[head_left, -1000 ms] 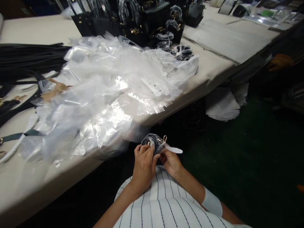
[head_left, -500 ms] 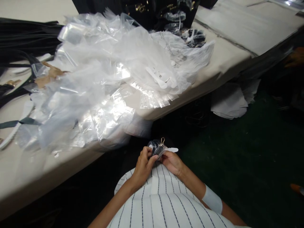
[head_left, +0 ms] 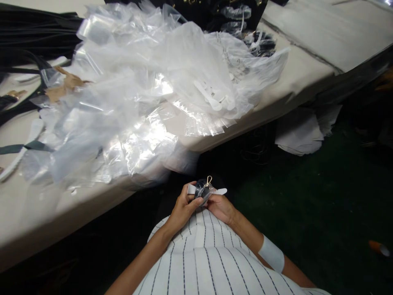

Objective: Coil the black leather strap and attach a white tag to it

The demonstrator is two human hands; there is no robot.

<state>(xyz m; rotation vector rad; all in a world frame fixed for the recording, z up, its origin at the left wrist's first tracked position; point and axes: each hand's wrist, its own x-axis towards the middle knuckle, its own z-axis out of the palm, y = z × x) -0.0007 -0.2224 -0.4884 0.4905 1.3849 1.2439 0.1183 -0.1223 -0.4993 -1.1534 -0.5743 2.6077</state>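
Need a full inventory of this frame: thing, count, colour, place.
rolled strap bundle: one, dark with a gold clasp, wrapped in clear plastic, held in both hands below the table edge
white tie strip: one, white, sticking out right of the bundle
plastic bags: a large heap, clear, across the table middle
white strips: several, white, inside a bag at the heap's right
loose straps: many, black, far left of the table
handbags: count unclear, black with gold fittings, top edge
table: one, beige
paper sheets: a pile, white, on the floor under the table's right end
left hand: gripping the bundle
right hand: gripping the bundle
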